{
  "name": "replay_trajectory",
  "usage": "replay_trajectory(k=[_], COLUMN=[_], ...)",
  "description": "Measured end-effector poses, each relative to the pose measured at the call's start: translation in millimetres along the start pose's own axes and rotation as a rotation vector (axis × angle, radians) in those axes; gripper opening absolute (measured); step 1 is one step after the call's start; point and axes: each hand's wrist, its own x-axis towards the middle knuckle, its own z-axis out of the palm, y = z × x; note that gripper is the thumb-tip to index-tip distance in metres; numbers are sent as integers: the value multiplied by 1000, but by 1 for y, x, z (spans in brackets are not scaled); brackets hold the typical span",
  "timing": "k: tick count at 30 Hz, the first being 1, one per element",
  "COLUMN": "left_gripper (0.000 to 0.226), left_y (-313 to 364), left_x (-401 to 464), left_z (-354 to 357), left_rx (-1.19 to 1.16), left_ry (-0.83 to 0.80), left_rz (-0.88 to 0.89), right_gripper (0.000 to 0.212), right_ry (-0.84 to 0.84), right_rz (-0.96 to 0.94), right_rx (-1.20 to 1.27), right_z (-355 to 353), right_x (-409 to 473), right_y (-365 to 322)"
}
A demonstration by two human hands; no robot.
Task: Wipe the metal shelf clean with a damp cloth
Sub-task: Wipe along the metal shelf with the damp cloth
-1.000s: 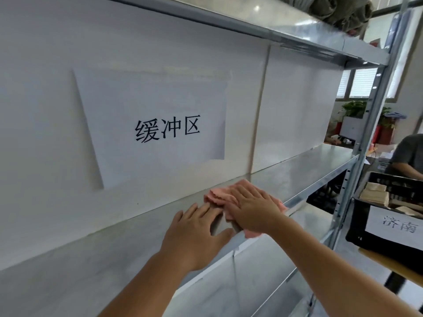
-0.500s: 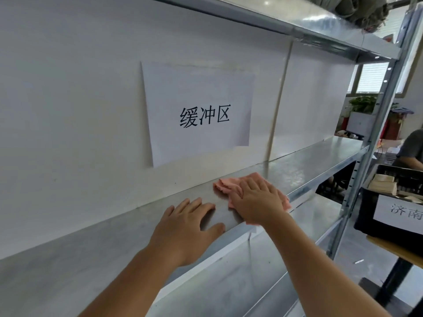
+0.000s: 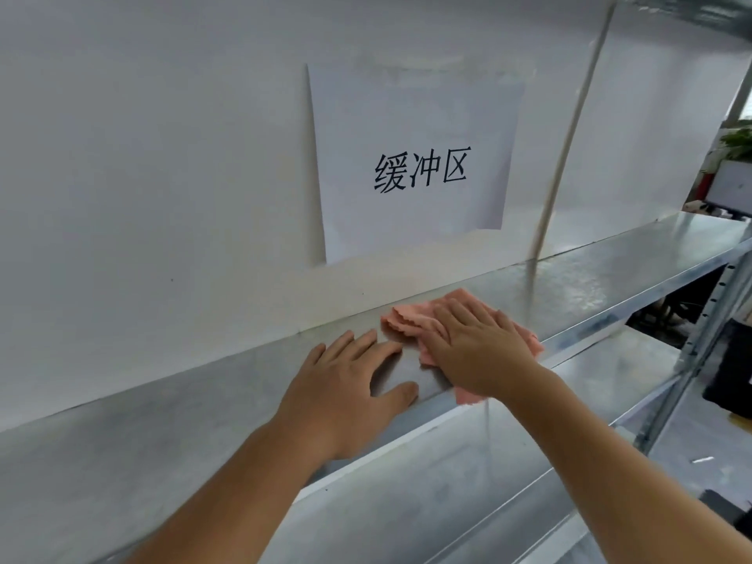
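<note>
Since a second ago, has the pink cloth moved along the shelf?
Yes. The pink cloth now lies directly below the paper sign; earlier it lay past the sign's right edge, so it went leftward.

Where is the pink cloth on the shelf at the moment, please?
In the head view, the pink cloth lies on the metal shelf right of centre, under the flat right hand, just below the paper sign on the wall.
</note>
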Motion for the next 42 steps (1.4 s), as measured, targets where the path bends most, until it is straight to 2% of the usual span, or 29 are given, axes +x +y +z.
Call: replay_trajectory(k=[3, 5, 9, 11, 12, 14, 17, 19, 20, 22, 24, 28, 32, 33, 35, 37, 40, 42], left_gripper=[73, 74, 74, 73, 72, 71, 72, 72, 72, 71, 71, 74, 73, 74, 74, 73, 71, 72], left_y=[-12, -22, -46, -60, -67, -80, -98, -110, -116, -129, -142, -164, -172, -174, -176, -177, -177, -177], left_x=[-12, -19, -41, -55, -61, -74, -92, -105, -112, -126, -139, -159, -171, -173, -175, -176, -177, -177], left_z=[-3, -4, -11, -16, -18, -22, -27, -30, -31, -34, -37, -43, -47, -47, -48, -48, -47, -47], left_rx=[-23, -12, -4, -15, -22, -28, -23, -14, -13, -14, -15, 2, -8, -8, -9, -14, -20, -26], left_ry=[7, 14, 13, 12, 10, 8, -4, -1, 2, 2, 1, -6, -10, -5, 4, 9, 15, 14], left_rz=[-11, -4, 5, 7, 7, 15, 33, 49, 57, 71, 82, 100, 105, 106, 110, 110, 103, 96], right_gripper=[96, 83, 65, 58, 58, 72, 90, 79, 68, 60, 63, 80, 67, 69, 78, 85, 79, 73], right_ry=[62, 33, 4, 2, -18, -30, -34, -46, -38, -13, -46, -54, 1, 16, 38, 14, 36, 49], right_rz=[102, 201, 30, 46, 140, 254, 121, 59, 99, 259, 349, 140, 316, 302, 155, 75, 247, 314], right_rx=[-71, -22, -25, -78, -97, -85, -72, -64, -73, -82, -58, -52, -38, -29, -2, -14, -20, 6], right_z=[-1, 2, -5, -10, -12, -9, -1, -3, -6, -5, 2, 17, 14, 17, 27, 28, 18, 21], right_x=[-2, -7, -24, -28, -30, -30, -34, -43, -48, -52, -52, -50, -58, -60, -62, -62, -60, -62], right_y=[4, -27, -72, -64, -66, -84, -133, -143, -146, -158, -191, -219, -231, -243, -255, -243, -230, -250])
